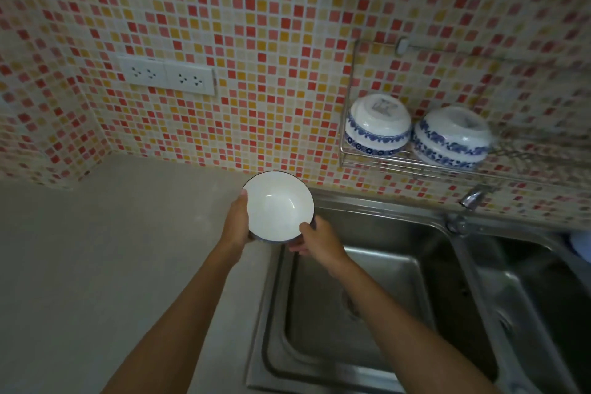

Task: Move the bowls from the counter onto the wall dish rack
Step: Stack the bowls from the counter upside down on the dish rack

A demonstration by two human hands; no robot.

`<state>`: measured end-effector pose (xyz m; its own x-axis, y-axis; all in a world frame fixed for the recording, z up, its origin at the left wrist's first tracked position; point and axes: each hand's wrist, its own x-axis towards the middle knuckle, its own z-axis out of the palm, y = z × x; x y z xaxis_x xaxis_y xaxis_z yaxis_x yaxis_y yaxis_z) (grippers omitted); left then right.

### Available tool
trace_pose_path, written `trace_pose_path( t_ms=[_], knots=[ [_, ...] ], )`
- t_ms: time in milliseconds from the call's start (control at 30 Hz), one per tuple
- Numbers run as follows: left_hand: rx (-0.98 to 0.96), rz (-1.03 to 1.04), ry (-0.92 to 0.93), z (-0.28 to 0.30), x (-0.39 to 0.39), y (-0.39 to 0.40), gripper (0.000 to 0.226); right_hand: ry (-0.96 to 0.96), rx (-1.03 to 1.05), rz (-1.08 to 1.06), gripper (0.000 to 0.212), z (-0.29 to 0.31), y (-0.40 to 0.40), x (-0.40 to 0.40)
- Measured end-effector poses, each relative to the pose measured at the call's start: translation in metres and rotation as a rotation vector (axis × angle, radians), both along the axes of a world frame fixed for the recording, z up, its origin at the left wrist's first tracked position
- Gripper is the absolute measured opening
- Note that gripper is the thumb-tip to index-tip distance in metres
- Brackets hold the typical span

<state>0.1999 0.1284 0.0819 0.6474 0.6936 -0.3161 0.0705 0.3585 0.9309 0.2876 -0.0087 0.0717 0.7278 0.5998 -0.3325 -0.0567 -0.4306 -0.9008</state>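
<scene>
We're at a mosaic-tiled wall [256,41] w/ a grey counter [96,265] and steel sink [367,297] below. We hold a white bowl [277,206], upright, open side toward us, above the counter/sink edge. Left hand [236,224] wraps its left rim, thumb on the edge; right hand [316,241] grips the lower-right rim, so both are closed on it. On the wall rack [383,161], upper right, 2 blue-patterned bowls sit upside down, just beside each other: one [377,126] left, another [452,137] right. Outlets [168,75] at left; tap [471,198] under the rack.
</scene>
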Motion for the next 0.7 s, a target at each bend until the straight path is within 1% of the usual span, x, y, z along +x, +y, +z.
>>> trace_pose_path(
  t_ms=[67, 133, 233, 300, 367, 433, 500, 533, 567, 633, 667, 700],
  knots=[
    [-0.008, -0.013, -0.091, 0.012, 0.004, -0.017, 0.033, -0.028, 0.033, 0.009, 0.032, 0.012, -0.021, 0.005],
    [-0.014, -0.01, -0.139, 0.021, 0.008, -0.034, 0.033, -0.053, 0.052, 0.021, 0.028, 0.022, -0.041, 0.01],
    [-0.009, 0.064, -0.127, 0.033, 0.013, -0.057, 0.029, -0.079, 0.088, 0.042, 0.033, 0.038, -0.066, 0.019],
    [-0.009, 0.085, -0.123, 0.042, 0.017, -0.07, 0.031, -0.153, 0.125, 0.067, 0.032, 0.052, -0.083, 0.026],
    [0.01, 0.062, -0.148, 0.054, 0.019, -0.08, 0.038, -0.331, 0.146, 0.054, 0.029, 0.071, -0.1, 0.035],
    [0.07, 0.035, -0.168, 0.069, 0.021, -0.089, 0.043, -0.557, 0.139, -0.034, 0.03, 0.088, -0.116, 0.051],
    [0.128, 0.01, -0.182, 0.085, 0.025, -0.097, 0.045, -0.778, 0.155, -0.152, 0.035, 0.103, -0.13, 0.073],
    [0.15, -0.004, -0.195, 0.092, 0.028, -0.1, 0.05, -0.886, 0.146, -0.187, 0.04, 0.107, -0.137, 0.085],
    [0.166, -0.018, -0.202, 0.101, 0.031, -0.104, 0.057, -0.975, 0.108, -0.193, 0.046, 0.11, -0.142, 0.098],
    [0.219, -0.031, -0.203, 0.118, 0.038, -0.112, 0.067, -1.072, -0.044, -0.153, 0.059, 0.113, -0.149, 0.123],
    [0.247, -0.027, -0.203, 0.123, 0.044, -0.115, 0.065, -1.09, -0.129, -0.134, 0.067, 0.115, -0.152, 0.134],
    [0.267, -0.014, -0.203, 0.129, 0.05, -0.119, 0.058, -1.101, -0.206, -0.122, 0.073, 0.116, -0.155, 0.146]
  ],
)
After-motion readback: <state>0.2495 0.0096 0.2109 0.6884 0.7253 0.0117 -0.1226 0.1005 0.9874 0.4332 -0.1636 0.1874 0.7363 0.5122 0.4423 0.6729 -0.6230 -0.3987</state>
